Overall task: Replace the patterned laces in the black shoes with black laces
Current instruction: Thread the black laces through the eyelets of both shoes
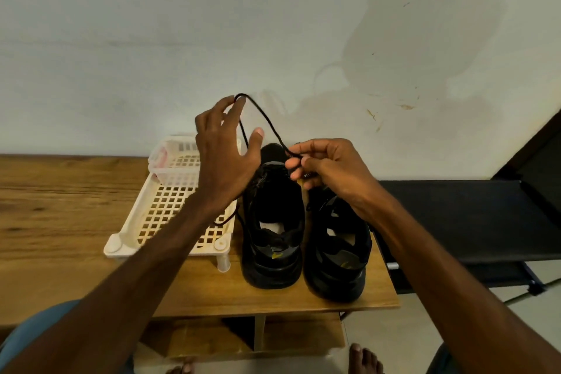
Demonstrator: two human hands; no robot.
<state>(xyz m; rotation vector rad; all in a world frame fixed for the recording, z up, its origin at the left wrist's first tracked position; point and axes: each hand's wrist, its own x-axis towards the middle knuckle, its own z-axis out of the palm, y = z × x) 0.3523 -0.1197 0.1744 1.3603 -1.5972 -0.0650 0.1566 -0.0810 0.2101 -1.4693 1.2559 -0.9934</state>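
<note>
Two black shoes stand side by side on the wooden table, heels toward me: the left shoe [273, 240] and the right shoe [337, 252]. A black lace [267, 120] arcs in the air above the left shoe's toe. My left hand [224, 158] is raised with fingers spread, and its fingertips pinch the lace's top end. My right hand [328, 170] hovers over the right shoe's front and pinches the lace's other part between thumb and fingers. A dark lace end [226, 219] trails left of the left shoe onto the rack.
A white perforated plastic rack [170, 212] stands left of the shoes, a small white basket [179, 161] on its far end. The wooden table [60, 222] ends just right of the shoes. A black bench [461, 215] lies to the right. My bare feet show below.
</note>
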